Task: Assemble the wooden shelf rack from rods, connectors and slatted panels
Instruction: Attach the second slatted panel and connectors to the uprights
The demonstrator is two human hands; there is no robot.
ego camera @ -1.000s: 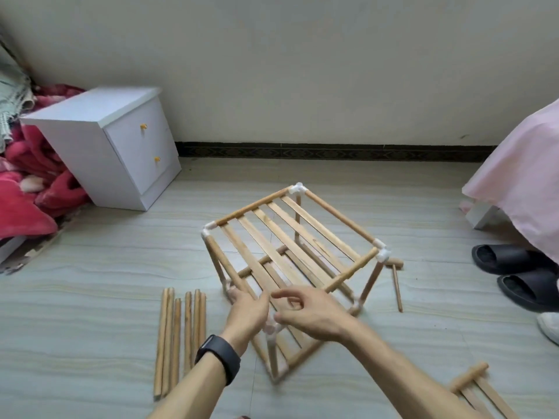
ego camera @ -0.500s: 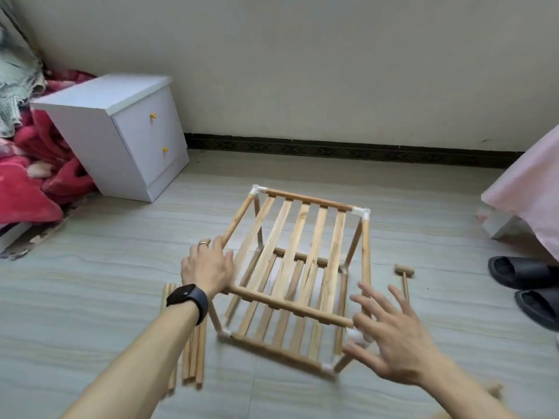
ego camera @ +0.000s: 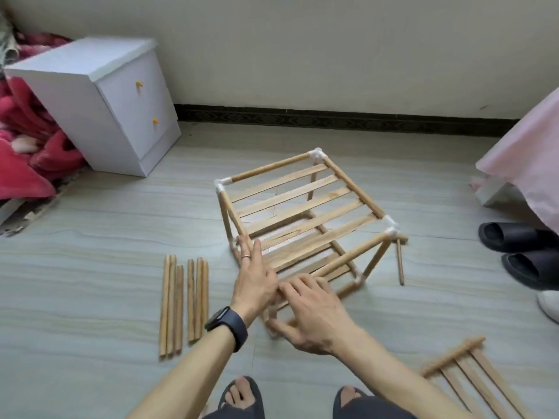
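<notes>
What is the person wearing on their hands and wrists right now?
No sleeves or gloves show. The left hand has a thin silver ring on one finger, and a black watch with a dark screen and a black band sits at that wrist. The right hand wears nothing: no ring and no watch.

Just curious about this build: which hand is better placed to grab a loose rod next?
Likely the left. The loose rods lie on the floor left of the left hand; the right hand, on the rack, would have to reach across.
</notes>
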